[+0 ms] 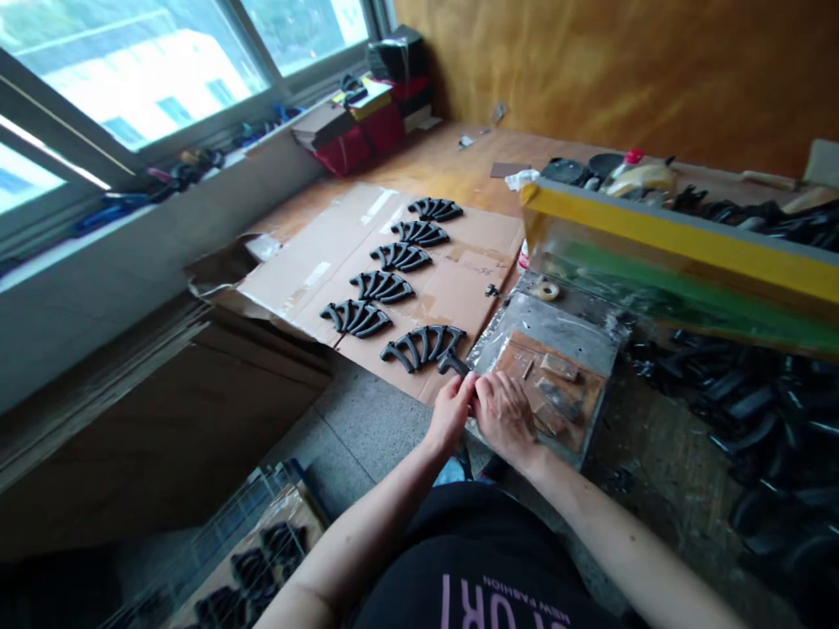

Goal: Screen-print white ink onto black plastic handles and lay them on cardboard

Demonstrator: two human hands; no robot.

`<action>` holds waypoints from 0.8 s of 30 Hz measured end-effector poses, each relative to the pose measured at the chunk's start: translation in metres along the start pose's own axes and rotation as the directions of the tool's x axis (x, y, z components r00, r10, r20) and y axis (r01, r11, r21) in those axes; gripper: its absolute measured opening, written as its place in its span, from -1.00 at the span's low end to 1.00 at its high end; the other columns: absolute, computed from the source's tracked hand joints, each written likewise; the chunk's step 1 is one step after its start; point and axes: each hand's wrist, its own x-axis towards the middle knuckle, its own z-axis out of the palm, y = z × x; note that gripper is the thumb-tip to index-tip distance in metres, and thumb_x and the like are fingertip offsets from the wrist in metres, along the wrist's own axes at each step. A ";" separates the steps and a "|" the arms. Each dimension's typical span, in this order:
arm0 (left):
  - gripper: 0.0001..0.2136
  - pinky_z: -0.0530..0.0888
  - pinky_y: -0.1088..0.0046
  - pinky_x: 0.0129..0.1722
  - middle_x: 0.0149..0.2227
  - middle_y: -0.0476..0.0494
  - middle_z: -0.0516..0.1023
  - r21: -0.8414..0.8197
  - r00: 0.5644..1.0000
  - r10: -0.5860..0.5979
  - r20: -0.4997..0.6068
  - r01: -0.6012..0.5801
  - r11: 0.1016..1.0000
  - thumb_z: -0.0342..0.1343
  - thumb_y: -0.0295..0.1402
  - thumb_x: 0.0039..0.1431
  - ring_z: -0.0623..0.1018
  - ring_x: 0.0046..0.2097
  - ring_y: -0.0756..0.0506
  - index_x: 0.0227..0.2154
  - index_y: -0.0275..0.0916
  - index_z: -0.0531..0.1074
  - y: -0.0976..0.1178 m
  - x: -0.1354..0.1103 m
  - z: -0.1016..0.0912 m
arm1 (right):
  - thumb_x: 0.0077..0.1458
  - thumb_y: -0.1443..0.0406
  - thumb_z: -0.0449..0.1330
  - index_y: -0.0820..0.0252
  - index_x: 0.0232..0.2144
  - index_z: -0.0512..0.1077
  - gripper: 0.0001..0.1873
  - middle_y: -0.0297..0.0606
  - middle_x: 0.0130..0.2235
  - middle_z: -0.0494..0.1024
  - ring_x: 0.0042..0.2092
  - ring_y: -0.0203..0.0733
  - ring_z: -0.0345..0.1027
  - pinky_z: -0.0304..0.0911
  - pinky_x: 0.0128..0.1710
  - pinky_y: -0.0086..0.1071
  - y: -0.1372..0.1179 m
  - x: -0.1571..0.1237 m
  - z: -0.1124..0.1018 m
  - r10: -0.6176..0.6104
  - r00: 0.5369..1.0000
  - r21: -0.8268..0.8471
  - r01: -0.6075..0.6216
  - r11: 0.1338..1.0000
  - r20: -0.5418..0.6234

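Observation:
My left hand (451, 411) and my right hand (506, 414) meet near the front edge of the cardboard. Between them they grip a black curved handle-like part (452, 362), whose upper end sticks out past the fingers. The rest of it is hidden in the hands. Just beyond lies a loose fan of similar black parts (423, 344) on the cardboard sheet (452, 288). Further back, several tighter stacks (384, 286) of these parts form a slanting row. To the right of my hands is a brown work board (517, 354) with small blocks on it.
A tape roll (548, 291) sits behind the work board. A yellow-topped partition (682, 231) stands at the right, with a heap of black parts (773, 419) below it. Red boxes (354, 144) are by the window. At lower left is a wire basket (262, 498) holding dark parts.

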 end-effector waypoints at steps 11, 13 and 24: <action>-0.49 0.45 0.43 -0.46 -0.47 -0.22 0.59 0.518 0.917 -0.137 -0.375 0.330 0.789 -0.30 0.07 0.26 0.57 -0.49 -0.09 -0.37 -0.26 0.35 -0.030 0.076 -0.175 | 0.26 0.15 0.06 0.18 -0.17 0.50 -0.70 -0.09 -0.26 0.57 -0.13 -0.04 0.37 0.17 -0.11 -0.25 0.011 0.120 0.088 0.047 0.969 -0.020 -0.044 0.999 0.243; -0.50 0.44 0.38 -0.43 -0.58 -0.22 0.54 0.589 0.922 -0.154 -0.356 0.349 0.729 -0.22 0.06 0.23 0.56 -0.50 -0.14 -0.49 -0.25 0.38 -0.026 0.091 -0.181 | 0.29 0.12 0.00 0.20 -0.20 0.52 -0.64 -0.08 -0.29 0.59 -0.17 -0.07 0.41 0.17 -0.11 -0.25 0.011 0.133 0.103 0.101 0.935 -0.061 -0.086 0.994 0.341; -0.48 0.37 0.26 -0.15 -0.29 -0.35 0.60 0.870 0.960 0.007 -0.281 0.252 0.424 -0.20 0.06 0.25 0.55 -0.13 -0.28 -0.34 -0.23 0.51 0.014 0.108 -0.183 | 0.25 0.11 0.07 0.15 -0.04 0.48 -0.64 -0.06 -0.15 0.51 -0.07 -0.05 0.34 0.21 -0.11 -0.28 0.001 0.143 0.103 0.180 0.934 -0.036 -0.178 0.983 0.308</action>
